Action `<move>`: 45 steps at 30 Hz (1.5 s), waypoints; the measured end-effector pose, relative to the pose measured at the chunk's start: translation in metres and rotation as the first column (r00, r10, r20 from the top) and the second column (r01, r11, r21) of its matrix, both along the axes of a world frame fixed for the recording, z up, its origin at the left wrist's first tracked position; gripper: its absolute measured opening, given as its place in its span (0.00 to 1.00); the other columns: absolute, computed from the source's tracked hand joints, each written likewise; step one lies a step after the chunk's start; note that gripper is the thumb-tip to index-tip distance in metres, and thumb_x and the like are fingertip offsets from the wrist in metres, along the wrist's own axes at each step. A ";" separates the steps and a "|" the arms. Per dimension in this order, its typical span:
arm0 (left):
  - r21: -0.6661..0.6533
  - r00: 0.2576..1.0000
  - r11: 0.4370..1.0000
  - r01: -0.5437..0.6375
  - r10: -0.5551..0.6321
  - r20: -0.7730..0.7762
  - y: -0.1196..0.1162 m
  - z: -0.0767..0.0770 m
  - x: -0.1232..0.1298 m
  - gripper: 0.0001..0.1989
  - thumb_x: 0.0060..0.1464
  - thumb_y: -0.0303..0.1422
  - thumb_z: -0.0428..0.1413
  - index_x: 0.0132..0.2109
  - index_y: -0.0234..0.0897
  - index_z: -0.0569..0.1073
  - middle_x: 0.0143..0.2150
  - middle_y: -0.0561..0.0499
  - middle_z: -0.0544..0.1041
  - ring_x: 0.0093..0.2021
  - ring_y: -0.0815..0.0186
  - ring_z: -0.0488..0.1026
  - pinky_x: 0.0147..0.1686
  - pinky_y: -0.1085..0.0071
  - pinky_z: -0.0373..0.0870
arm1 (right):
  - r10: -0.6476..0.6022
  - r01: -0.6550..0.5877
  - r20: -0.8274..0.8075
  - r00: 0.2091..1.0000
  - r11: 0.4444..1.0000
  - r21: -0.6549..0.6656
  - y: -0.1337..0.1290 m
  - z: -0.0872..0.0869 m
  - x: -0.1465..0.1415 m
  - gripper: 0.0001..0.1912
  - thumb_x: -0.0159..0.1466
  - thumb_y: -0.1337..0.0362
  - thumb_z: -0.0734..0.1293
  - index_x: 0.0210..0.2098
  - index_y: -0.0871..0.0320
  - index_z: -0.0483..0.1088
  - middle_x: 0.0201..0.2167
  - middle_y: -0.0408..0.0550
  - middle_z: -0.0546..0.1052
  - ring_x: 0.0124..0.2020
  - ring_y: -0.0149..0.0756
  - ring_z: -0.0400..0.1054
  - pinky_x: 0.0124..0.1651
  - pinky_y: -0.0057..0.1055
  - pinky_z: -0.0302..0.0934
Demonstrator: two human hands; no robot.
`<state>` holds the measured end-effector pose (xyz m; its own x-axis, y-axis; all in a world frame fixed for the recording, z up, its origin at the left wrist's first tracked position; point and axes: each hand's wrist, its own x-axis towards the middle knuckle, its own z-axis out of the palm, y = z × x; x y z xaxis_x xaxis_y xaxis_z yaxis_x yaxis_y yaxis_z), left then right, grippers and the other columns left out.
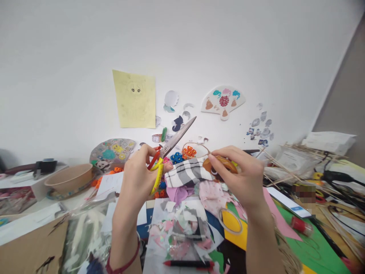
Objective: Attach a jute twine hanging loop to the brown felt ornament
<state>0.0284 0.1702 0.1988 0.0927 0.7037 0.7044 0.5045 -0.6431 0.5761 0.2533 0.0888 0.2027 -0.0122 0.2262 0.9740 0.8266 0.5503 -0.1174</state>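
Gripping scissors by the handles with left hand, pinching probably light, pliant cord with right hand near checked cloth.

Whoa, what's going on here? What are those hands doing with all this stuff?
A person is busy with craft things. Their left hand holds scissors with red and yellow handles, blades pointing up to the right. Their right hand holds a brown rounded thing, and a thin cord loops out by its fingertips. The blades aren't touching the cord right now. Below the hands are checked cloth and a pile of paper scraps.
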 end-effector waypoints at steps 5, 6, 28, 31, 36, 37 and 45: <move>0.023 0.998 1.000 0.010 -0.011 0.060 -0.003 0.000 0.003 0.13 0.48 0.41 0.59 0.33 0.41 0.64 0.32 0.54 0.70 0.34 0.63 0.65 0.32 0.69 0.59 | 0.174 -0.325 -0.386 0.906 0.870 -0.371 -0.003 0.000 0.003 0.11 0.63 0.56 0.72 0.31 0.56 0.77 0.19 0.40 0.74 0.16 0.27 0.66 0.18 0.23 0.60; 0.023 0.998 1.000 0.014 -0.016 0.067 -0.003 0.000 0.003 0.12 0.48 0.40 0.59 0.33 0.41 0.64 0.32 0.54 0.69 0.34 0.63 0.65 0.33 0.69 0.59 | 0.179 -0.374 -0.448 0.876 0.839 -0.395 -0.004 0.000 0.004 0.12 0.62 0.54 0.72 0.31 0.56 0.77 0.18 0.39 0.73 0.14 0.26 0.64 0.15 0.21 0.57; 0.082 0.998 0.995 -0.064 0.064 0.008 0.007 -0.007 0.019 0.09 0.54 0.37 0.57 0.37 0.40 0.64 0.37 0.48 0.69 0.41 0.57 0.68 0.38 0.64 0.66 | 0.295 -0.609 -0.695 0.656 0.750 -0.257 0.013 -0.004 0.012 0.16 0.55 0.54 0.77 0.37 0.58 0.80 0.25 0.47 0.80 0.21 0.31 0.71 0.20 0.24 0.65; 0.136 0.997 0.988 -0.079 0.081 -0.007 0.010 -0.008 0.020 0.16 0.56 0.40 0.54 0.47 0.36 0.63 0.46 0.41 0.71 0.47 0.51 0.69 0.43 0.58 0.67 | 0.293 -0.589 -0.719 0.630 0.784 -0.197 0.016 -0.003 0.009 0.16 0.55 0.54 0.77 0.37 0.59 0.80 0.26 0.48 0.81 0.22 0.32 0.72 0.20 0.24 0.64; 0.146 0.996 0.985 0.088 -0.087 -0.017 0.003 -0.006 0.011 0.21 0.54 0.47 0.57 0.47 0.40 0.64 0.39 0.49 0.74 0.35 0.59 0.72 0.35 0.66 0.66 | 0.356 -0.508 -0.735 0.577 0.861 0.018 0.026 -0.005 0.004 0.14 0.56 0.56 0.77 0.37 0.59 0.81 0.29 0.47 0.82 0.25 0.31 0.72 0.25 0.25 0.67; 0.139 0.988 0.979 0.152 -0.145 -0.061 0.000 -0.004 0.009 0.20 0.53 0.48 0.58 0.46 0.41 0.64 0.38 0.51 0.74 0.34 0.61 0.72 0.33 0.67 0.65 | 0.363 -0.490 -0.736 0.571 0.870 0.049 0.027 -0.005 0.003 0.15 0.57 0.55 0.76 0.38 0.59 0.81 0.28 0.47 0.81 0.24 0.30 0.71 0.25 0.25 0.67; 0.067 0.956 0.988 0.136 -0.113 -0.272 -0.019 0.003 0.031 0.17 0.56 0.48 0.56 0.36 0.42 0.62 0.28 0.54 0.73 0.27 0.62 0.69 0.28 0.70 0.57 | 0.340 -0.257 -0.681 0.649 0.940 0.224 0.033 -0.009 -0.009 0.13 0.61 0.55 0.73 0.39 0.59 0.80 0.32 0.48 0.82 0.31 0.36 0.75 0.35 0.32 0.71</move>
<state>0.0596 0.1513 0.2013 0.3686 0.6137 0.6982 0.5453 -0.7510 0.3723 0.2438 0.1216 0.1936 0.6310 0.2375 0.7385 0.3111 0.7946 -0.5214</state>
